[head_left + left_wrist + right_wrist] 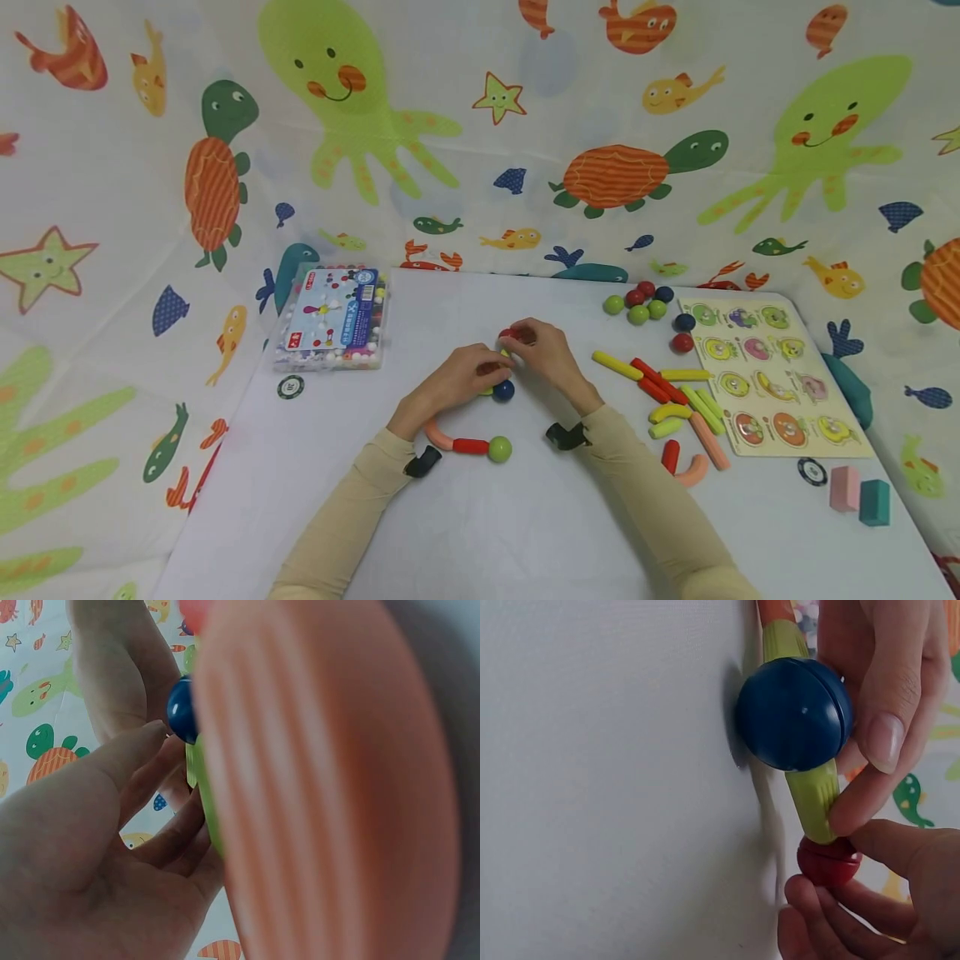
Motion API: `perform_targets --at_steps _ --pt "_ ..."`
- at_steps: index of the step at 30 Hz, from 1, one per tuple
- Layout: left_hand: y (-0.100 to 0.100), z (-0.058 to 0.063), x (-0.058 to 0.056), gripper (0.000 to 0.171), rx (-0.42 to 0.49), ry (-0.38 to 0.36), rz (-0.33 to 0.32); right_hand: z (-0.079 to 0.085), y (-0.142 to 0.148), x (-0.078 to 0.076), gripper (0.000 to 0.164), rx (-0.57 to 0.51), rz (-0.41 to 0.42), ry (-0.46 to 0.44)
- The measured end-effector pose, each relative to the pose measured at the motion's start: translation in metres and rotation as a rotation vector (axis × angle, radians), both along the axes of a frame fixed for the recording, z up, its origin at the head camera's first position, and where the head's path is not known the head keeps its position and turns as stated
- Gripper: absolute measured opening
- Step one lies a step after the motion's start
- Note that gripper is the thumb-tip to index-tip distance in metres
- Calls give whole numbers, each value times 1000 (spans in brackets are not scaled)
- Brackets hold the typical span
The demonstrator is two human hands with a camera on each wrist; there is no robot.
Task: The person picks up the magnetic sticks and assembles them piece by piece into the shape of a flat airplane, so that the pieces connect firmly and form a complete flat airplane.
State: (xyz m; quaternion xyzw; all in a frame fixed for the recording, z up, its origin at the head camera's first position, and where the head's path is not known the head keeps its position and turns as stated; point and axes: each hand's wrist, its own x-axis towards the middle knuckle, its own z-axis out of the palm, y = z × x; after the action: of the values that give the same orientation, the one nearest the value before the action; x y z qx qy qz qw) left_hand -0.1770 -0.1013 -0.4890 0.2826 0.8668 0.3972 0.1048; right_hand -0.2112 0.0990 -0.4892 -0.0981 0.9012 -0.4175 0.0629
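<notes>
In the right wrist view, my right hand (900, 907) pinches a red ball (829, 862) at the end of a yellow-green stick (814, 799). The fingers of my left hand (889, 690) hold that stick just above the ball. Its other end meets a dark blue ball (791, 712), from which another yellow-green stick (784, 641) runs. A ridged salmon curved stick (315, 787) fills much of the left wrist view. Below the hands in the head view, a salmon curved stick (437, 436), a red stick (470, 447) and a green ball (499, 449) form a chain.
A clear box of beads (330, 321) stands at the back left, near a round chip (291, 387). Loose balls (638, 314), sticks (678, 392) and a picture board (780, 375) lie at the right. Pink (845, 489) and teal (874, 502) blocks are farther right.
</notes>
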Motion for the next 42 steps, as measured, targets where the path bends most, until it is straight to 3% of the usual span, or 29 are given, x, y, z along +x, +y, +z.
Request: perform_targets --at_steps 35,42 --pt "6 -1 1 28 -19 -4 -28 -6 9 7 42 8 9 -13" --pt "0 -1 1 30 -18 -4 -5 -6 12 5 40 -3 0 2"
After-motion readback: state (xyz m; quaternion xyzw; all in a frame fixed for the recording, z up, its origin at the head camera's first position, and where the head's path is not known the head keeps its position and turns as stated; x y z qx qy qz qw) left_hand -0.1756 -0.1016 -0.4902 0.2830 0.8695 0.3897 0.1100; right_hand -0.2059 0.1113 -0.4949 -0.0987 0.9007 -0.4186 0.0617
